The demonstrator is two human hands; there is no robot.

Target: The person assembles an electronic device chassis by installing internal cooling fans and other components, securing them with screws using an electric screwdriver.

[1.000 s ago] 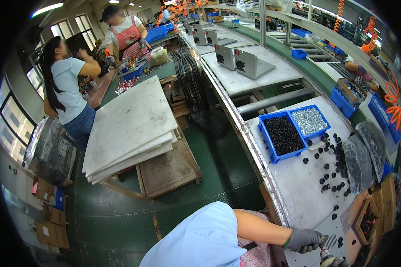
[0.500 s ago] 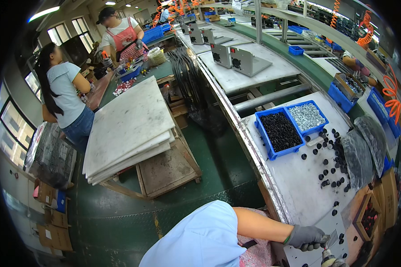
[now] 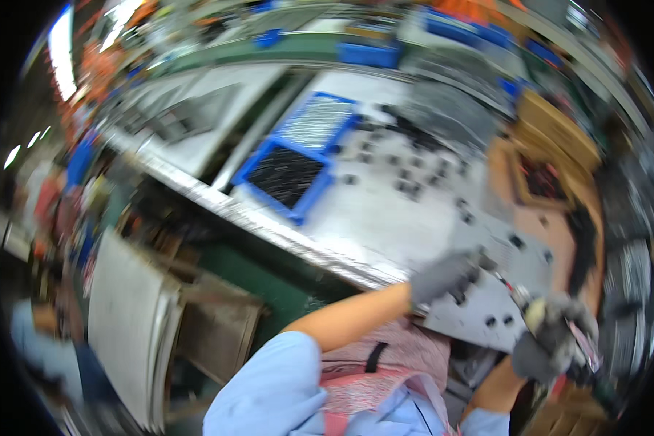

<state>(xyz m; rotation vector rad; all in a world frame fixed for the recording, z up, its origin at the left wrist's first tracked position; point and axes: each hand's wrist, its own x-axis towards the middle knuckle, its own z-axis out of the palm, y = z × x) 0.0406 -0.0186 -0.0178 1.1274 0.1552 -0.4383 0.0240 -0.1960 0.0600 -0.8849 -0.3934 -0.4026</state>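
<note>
A flat grey metal sheet (image 3: 461, 318) with slots lies at the bench edge in front of me, with several small black round pieces (image 3: 491, 321) on it. Over the sheet, my gloved left hand (image 3: 447, 276) has its fingers drawn together; what they pinch is blurred. My gloved right hand (image 3: 556, 338) wraps round a power screwdriver (image 3: 535, 314) with a pale front end. Its thin bit points up and left, toward my left fingertips. Whether bit and fingers touch, I cannot tell.
On the white bench stand a blue bin of black parts (image 3: 285, 176) and a blue bin of silvery parts (image 3: 318, 122). Loose black pieces (image 3: 407, 174) lie beside a grey plastic bag (image 3: 454, 109). An open cardboard box (image 3: 541, 178) is at the right. White boards (image 3: 127, 320) are stacked at left.
My view has swung to the right, blurring the picture. Both hands now show nearer the middle, and the screwdriver in my right hand has come into fuller view.
</note>
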